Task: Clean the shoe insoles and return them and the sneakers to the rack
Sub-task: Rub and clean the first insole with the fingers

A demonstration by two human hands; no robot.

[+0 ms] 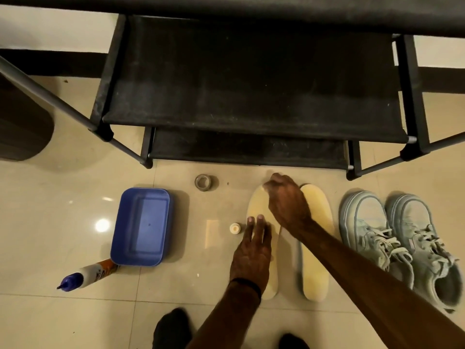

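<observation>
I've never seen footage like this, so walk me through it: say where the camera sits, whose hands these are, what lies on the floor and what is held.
One picture, from a camera on a person's head, looking down. No machine. The left hand presses flat on one insole; the right hand is bunched at its toe end, holding what I cannot tell. A second insole lies beside it, then two sneakers. Leftward: a small cap, a tape roll, a blue tray, a bottle. The rack stands behind.
</observation>
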